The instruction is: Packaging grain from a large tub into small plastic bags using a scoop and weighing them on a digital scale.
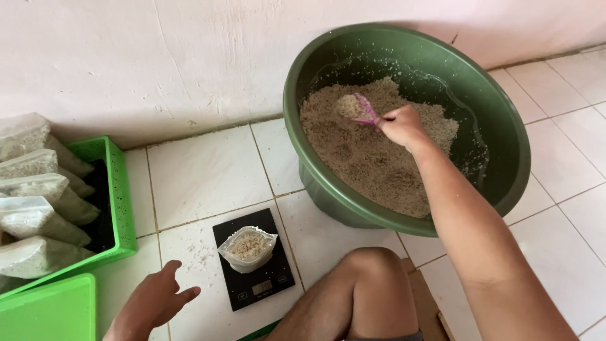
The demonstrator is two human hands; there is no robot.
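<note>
My right hand (401,125) reaches into a large dark green basin (505,158) of pale grain and holds a small pink scoop (361,111) heaped with grain, lifted just above the pile. My left hand (154,298) hovers with fingers spread above the white tiled floor, left of a black kitchen scale (265,290). On the scale stands an open clear pouch (247,248), partly filled with the same grain.
A bright green crate (120,202) at the left holds several filled clear bags (31,218); a green lid (50,312) lies in front of it. My bent knee (372,284) is at the bottom centre. Spilled grains dot the tiles by the scale. A white wall runs behind.
</note>
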